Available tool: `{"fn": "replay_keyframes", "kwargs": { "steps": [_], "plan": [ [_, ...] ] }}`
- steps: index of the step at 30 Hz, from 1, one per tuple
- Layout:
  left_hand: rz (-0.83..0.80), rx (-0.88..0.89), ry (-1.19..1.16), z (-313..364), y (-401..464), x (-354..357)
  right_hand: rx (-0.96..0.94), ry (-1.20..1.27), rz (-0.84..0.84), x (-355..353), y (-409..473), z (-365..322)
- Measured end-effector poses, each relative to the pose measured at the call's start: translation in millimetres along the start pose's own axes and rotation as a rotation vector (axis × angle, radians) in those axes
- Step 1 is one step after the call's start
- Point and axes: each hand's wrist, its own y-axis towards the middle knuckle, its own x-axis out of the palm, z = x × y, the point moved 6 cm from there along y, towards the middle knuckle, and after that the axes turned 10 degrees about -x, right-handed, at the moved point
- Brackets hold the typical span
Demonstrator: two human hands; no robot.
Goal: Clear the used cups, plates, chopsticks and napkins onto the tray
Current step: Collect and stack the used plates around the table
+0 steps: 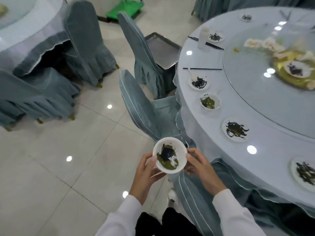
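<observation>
Holding a dirty white bowl [169,155] with both hands, you stand beside the round table [213,108], away from its edge and over the floor. Your left hand [147,169] curls its fingers round the bowl's near-left rim and underside; your right hand [198,165] pinches the right rim, thumb on top. Both hands are closed on the bowl, nothing else in them. Something white pokes out under the left fingers, cannot tell what.

Head view, progress: barely started, by my read. The metal tray [159,49] sits on a seat behind the covered chair [136,46], well apart from you, and the part that shows has nothing on it; the chair back hides some of it.

Left on the table: a plate with dark smears [199,81] with a white spoon at its edge, a bowl with green residue [210,101], a second smeared plate [236,129], another plate at the right edge [305,172], two more small plates far side [215,36], one pair of chopsticks [202,68] lying flat, another pair [206,43] near a cloudy plastic bottle [203,37]. The glass turntable [272,82] carries a dirty dish too. No napkins that I can make out.

Judgement: one bowl in transit, everything else waiting. Next call is carrying it round the chair to the tray.
</observation>
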Motion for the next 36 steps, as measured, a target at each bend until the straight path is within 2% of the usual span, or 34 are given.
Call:
{"fn": "replay_keyframes", "kwargs": {
  "steps": [4,8,16,22,32,36],
  "plan": [
    [-0.046,0.036,0.039,19.9,19.5,4.5,-0.017,-0.026,0.080,-0.8,9.2,-8.6],
    [-0.127,-0.017,0.016,32.0,40.7,-0.8,-0.002,-0.032,0.185,9.0,22.2,-15.5],
    [-0.170,-0.031,-0.050,96.5,88.3,-41.9,-0.013,-0.082,0.188,65.6,59.3,-32.8],
    [-0.290,-0.046,-0.023,138.8,111.8,-59.2,-0.040,-0.066,0.392,94.0,87.9,-43.5],
    [-0.377,-0.094,-0.077,153.1,135.7,-59.4,0.000,0.041,0.576,89.2,104.6,-47.0],
    [-0.365,-0.062,-0.002,165.8,153.7,-53.8,0.101,0.078,0.640,66.8,112.9,-36.3]
  ]
}}
